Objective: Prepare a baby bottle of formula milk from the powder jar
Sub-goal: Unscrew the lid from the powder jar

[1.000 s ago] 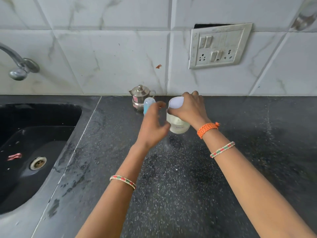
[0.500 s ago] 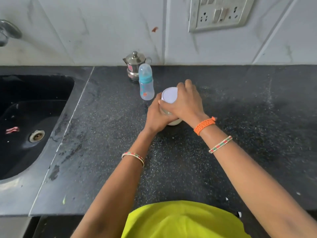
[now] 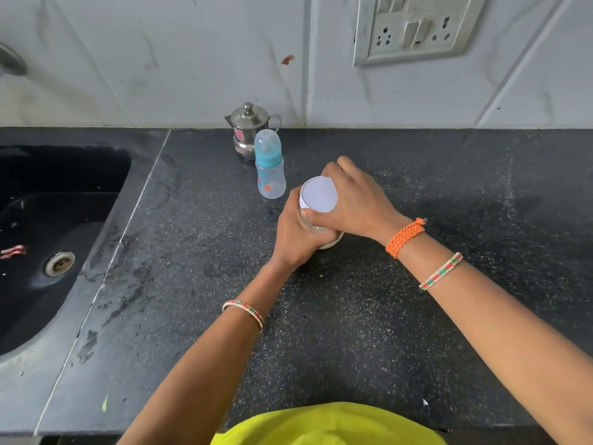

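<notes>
Steel pot at upper centre against tiled wall; switchboard upper right; black sink at left of speckled desk.

The steel pot's red label is too blurred to read.

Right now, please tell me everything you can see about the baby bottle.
The baby bottle stands upright on the dark counter, just in front of the small steel pot. Its body looks like clear plastic with small orange prints, a blue ring at the neck and a clear domed cap on top. It seems empty. Neither hand touches it.
</notes>
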A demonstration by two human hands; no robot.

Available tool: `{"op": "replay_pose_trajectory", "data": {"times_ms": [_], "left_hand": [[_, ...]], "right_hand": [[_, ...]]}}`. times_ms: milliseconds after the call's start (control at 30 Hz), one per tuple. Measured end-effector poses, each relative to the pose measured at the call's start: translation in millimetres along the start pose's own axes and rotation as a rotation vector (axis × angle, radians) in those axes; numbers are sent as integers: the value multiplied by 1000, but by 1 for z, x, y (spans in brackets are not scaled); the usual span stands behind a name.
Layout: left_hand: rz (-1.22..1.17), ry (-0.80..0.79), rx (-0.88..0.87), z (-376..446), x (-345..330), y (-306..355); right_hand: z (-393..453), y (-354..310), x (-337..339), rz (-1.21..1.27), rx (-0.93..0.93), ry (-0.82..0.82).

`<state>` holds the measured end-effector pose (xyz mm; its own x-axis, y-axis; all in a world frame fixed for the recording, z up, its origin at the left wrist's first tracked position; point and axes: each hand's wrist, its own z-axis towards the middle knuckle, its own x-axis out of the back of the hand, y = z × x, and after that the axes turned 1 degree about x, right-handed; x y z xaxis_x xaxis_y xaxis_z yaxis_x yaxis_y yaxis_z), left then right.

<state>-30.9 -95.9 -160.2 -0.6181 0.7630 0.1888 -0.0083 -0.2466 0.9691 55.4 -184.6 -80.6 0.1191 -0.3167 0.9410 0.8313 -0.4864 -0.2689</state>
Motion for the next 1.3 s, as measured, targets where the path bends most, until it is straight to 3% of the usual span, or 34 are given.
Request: {"op": "replay_pose_trajectory", "data": {"times_ms": [133,233,400,667,767,867,1000,1300], "left_hand": [[-50,0,-5,-4,-5,-4],[-15,15,12,-5,-5,-3],[37,-15,30,-1,2,-3],[73,-46,36,4,6,0],[97,-48,35,1,6,3],[58,-23,22,-5,2,6],[-3,11,15,-14,-3,6],[50,39,48,-18,0,2]], "right_hand": [[4,-28,-8,-290,-154,109],[6,-38,-24,-228,-295,189],[8,-23,-37,-34,-223,344],[18,1,-28,132,123,218],[18,0,-22,-20,183,170],[11,-11,-11,-357,50,124],[0,-20,-5,-472,-126,9],[-5,-2,-14,-144,63,74]]}}
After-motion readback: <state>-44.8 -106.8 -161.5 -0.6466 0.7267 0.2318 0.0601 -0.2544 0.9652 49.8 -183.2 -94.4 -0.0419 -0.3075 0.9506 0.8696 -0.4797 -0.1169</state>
